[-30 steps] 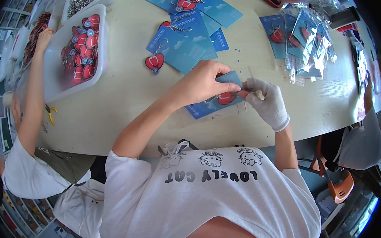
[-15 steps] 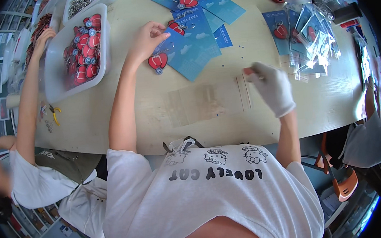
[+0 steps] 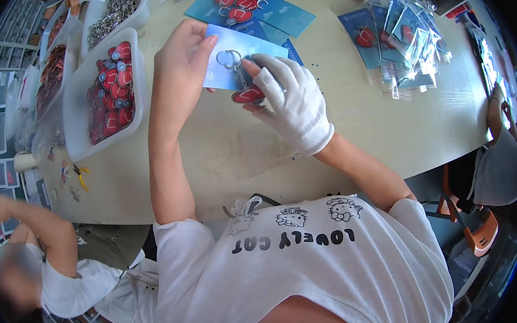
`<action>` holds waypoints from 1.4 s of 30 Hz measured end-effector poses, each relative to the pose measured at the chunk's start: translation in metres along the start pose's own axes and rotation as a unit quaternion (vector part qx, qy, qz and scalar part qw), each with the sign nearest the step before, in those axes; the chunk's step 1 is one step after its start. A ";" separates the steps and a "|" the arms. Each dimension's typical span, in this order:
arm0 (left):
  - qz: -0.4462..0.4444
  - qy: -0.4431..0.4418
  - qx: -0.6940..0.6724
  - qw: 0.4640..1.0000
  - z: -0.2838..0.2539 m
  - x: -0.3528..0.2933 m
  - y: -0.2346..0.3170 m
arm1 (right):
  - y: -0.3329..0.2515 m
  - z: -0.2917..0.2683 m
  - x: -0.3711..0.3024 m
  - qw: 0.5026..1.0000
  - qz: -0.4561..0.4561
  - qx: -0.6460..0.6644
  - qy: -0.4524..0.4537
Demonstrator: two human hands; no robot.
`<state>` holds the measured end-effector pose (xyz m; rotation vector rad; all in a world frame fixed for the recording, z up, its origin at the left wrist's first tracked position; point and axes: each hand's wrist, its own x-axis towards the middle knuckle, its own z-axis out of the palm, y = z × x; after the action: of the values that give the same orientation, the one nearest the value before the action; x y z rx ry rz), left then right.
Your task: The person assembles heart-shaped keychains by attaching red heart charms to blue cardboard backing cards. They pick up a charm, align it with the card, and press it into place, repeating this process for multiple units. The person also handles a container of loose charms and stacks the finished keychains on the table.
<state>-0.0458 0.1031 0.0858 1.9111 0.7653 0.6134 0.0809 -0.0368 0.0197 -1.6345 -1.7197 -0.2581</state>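
Blue card (image 3: 237, 38) and red heart keychain (image 3: 247, 94) meet over the bench (image 3: 210, 159)

From my remote seat, I judge the step in hand to be setting the keychain against the card's face; to do it well I would pinch the card firmly by its corner, flat and taut, so that it neither creases nor slips; I would let the ring lie square and the chain hang without a twist, steering the heart by its edges, since loose metal could scuff the print; whether the ring passes through the card or merely rests on it, I cannot tell.

The keychain is in front of the card, its ring over the near face and its heart by the card's lower edge; the left hand (image 3: 181, 61) is bare and has the card's upper left corner in a narrow grip, thumb on the near face; its forearm rises almost upright on that side; the right hand (image 3: 296, 98), gloved in white with a bare fingertip showing, curls round the heart, and I read its grip as holding that, though the fingers hide part of the contact; its forearm slants up and leftward; both hands work between the white bin (image 3: 139, 110) and the bagged cards (image 3: 410, 46).
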 end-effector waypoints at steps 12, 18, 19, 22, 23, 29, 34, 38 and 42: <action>0.032 0.049 -0.026 0.998 0.011 0.000 0.008 | 0.022 -0.013 -0.022 0.800 0.418 0.429 0.012; 0.057 0.066 -0.143 0.986 0.023 -0.002 0.008 | 0.027 -0.001 -0.027 0.838 0.357 0.372 0.176; 0.085 0.069 -0.132 0.985 0.027 -0.002 0.005 | 0.025 -0.001 -0.028 0.816 0.382 0.399 0.170; 0.107 0.092 -0.104 0.984 0.037 -0.002 -0.003 | 0.022 -0.019 -0.021 0.754 0.433 0.474 0.136; 0.092 0.087 -0.124 0.984 0.039 -0.003 -0.006 | 0.025 -0.023 -0.025 0.743 0.441 0.492 0.106; 0.054 -0.062 -0.018 0.996 0.071 -0.031 -0.020 | 0.062 -0.054 -0.058 0.786 0.432 0.402 0.184; 0.156 -0.166 0.304 0.925 0.106 -0.067 -0.050 | 0.096 -0.059 -0.079 0.778 0.450 0.352 0.260; 0.053 -0.235 0.247 0.939 0.105 -0.066 -0.048 | 0.096 -0.060 -0.080 0.785 0.458 0.338 0.245; 0.119 -0.095 0.392 0.907 0.108 -0.073 -0.045 | 0.096 -0.059 -0.080 0.787 0.464 0.332 0.235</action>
<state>-0.0320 0.0023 -0.0067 2.7882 0.7126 0.2548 0.1851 -0.1185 -0.0210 -1.4797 -0.3966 0.3662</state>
